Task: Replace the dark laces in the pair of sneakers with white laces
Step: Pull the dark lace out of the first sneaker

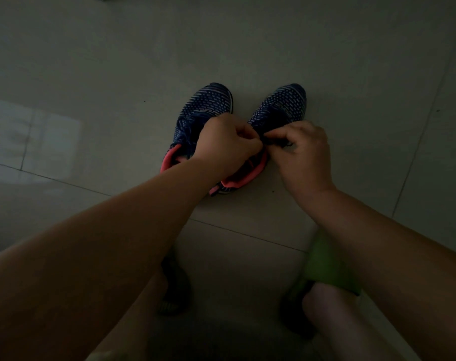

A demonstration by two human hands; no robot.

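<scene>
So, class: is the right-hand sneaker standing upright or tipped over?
Upright. The right-hand sneaker rests sole-down on the tiled floor, toe pointing away, while both hands pinch its dark lace.

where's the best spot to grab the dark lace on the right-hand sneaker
Pinch the dark lace at the knot over the tongue of the right-hand sneaker, coming from above. It sits proud of the upper there, where the fingers of both hands already meet.

left sneaker [203, 110]: dark blue knit with pale dashes, pink collar lining; upright on the floor, toe pointing away, partly under the left hand [225, 144].
right sneaker [284, 105]: same pattern, beside it, beneath both hands.
dark lace [276, 142]: pinched between left hand and right hand [306, 155] over the right sneaker.
</scene>
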